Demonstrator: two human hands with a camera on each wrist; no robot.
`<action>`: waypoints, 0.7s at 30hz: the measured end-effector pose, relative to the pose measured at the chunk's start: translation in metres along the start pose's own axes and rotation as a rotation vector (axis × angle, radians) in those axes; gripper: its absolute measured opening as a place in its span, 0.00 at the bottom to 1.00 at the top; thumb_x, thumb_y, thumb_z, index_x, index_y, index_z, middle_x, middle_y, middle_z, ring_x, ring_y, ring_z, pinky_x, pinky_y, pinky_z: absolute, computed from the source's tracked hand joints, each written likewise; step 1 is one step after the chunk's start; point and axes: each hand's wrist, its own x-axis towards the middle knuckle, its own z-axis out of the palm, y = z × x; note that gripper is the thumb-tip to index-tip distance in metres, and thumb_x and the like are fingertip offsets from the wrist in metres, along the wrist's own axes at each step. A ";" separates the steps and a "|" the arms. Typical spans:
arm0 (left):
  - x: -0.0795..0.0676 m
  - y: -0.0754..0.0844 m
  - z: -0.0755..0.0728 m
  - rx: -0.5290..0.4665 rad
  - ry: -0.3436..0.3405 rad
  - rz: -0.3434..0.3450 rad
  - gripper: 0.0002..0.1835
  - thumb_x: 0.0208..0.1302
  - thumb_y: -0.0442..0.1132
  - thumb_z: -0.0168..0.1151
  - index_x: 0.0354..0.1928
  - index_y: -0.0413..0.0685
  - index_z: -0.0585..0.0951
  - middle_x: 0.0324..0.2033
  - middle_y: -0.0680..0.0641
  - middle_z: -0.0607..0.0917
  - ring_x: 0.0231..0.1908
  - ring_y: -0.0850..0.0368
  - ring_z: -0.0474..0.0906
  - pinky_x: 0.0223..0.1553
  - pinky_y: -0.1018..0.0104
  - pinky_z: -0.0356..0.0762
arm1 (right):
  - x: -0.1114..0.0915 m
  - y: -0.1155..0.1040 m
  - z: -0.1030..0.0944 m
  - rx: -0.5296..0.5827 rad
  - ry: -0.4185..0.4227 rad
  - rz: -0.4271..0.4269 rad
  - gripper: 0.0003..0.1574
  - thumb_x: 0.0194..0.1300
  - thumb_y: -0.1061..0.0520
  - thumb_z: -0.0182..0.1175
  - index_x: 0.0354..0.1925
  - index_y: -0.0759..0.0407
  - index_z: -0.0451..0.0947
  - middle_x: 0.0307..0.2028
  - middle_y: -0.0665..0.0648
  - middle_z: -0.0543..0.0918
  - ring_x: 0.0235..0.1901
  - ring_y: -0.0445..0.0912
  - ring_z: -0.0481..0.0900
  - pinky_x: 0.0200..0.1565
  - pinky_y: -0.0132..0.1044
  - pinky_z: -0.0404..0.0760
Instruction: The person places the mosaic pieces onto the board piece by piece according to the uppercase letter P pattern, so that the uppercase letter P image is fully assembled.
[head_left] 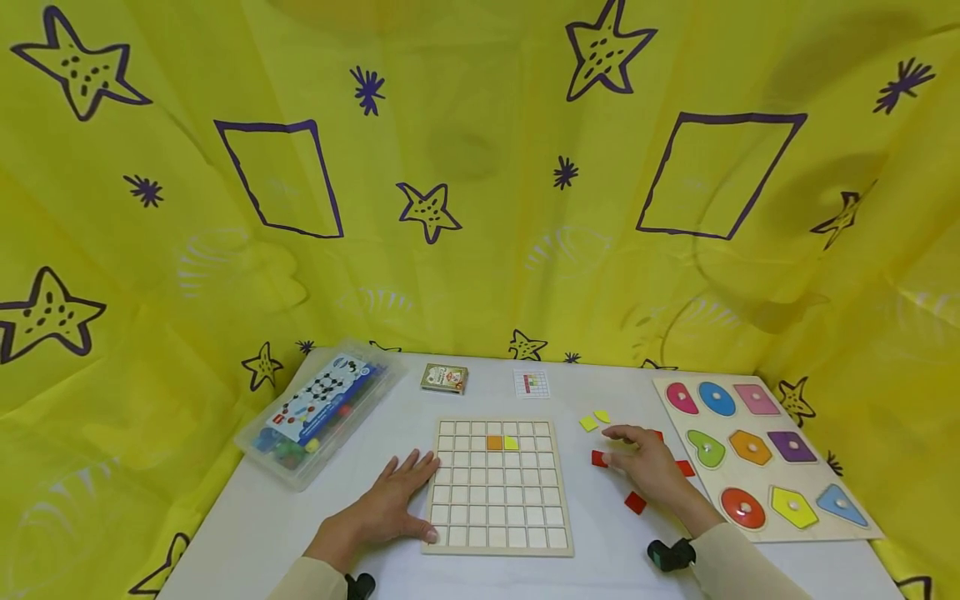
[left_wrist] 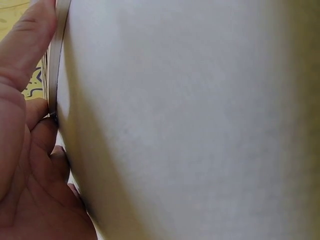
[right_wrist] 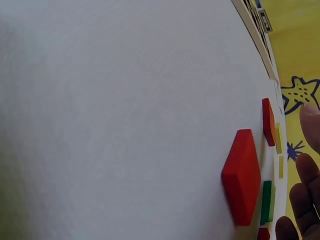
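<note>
A wooden grid board (head_left: 498, 537) lies flat on the table, with an orange tile (head_left: 495, 442) and a yellow tile (head_left: 511, 443) side by side in one of its upper rows. My left hand (head_left: 393, 504) rests at the board's left edge, fingers spread and thumb on the lower corner. To the right of the board, my right hand (head_left: 648, 462) hovers over loose tiles, thumb and fingers apart with nothing between them. Near it lie a red tile (head_left: 599, 458), another red tile (right_wrist: 242, 177) and a green tile (right_wrist: 266, 202). Part of the pile is hidden beneath the hand.
Two yellow pieces (head_left: 588, 423) lie beyond the right hand. A shape puzzle board (head_left: 720, 492) stands at the right, a clear plastic case (head_left: 318, 417) at the left. Toward the back are a small box (head_left: 445, 378) and a pattern card (head_left: 532, 384). Yellow curtain (head_left: 480, 292) surrounds the table.
</note>
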 end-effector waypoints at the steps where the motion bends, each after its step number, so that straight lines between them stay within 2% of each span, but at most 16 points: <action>1: 0.000 0.000 0.000 0.001 0.000 -0.001 0.63 0.49 0.57 0.82 0.82 0.40 0.60 0.83 0.38 0.57 0.83 0.35 0.44 0.82 0.33 0.33 | -0.001 0.002 0.000 0.003 -0.008 0.002 0.26 0.71 0.56 0.68 0.65 0.60 0.80 0.63 0.65 0.79 0.65 0.61 0.71 0.65 0.57 0.79; 9: 0.003 -0.002 0.001 0.014 -0.004 -0.018 0.64 0.48 0.59 0.81 0.82 0.42 0.60 0.83 0.40 0.57 0.84 0.36 0.44 0.83 0.35 0.32 | 0.002 0.012 0.005 0.012 -0.015 -0.006 0.25 0.68 0.56 0.72 0.62 0.58 0.82 0.60 0.62 0.83 0.62 0.58 0.74 0.63 0.51 0.81; 21: 0.001 -0.001 0.001 0.019 0.006 -0.002 0.63 0.48 0.58 0.82 0.82 0.40 0.60 0.82 0.37 0.58 0.83 0.34 0.45 0.82 0.33 0.33 | 0.001 0.011 0.006 -0.063 0.000 -0.039 0.21 0.64 0.59 0.75 0.55 0.59 0.86 0.53 0.59 0.86 0.55 0.55 0.79 0.59 0.51 0.82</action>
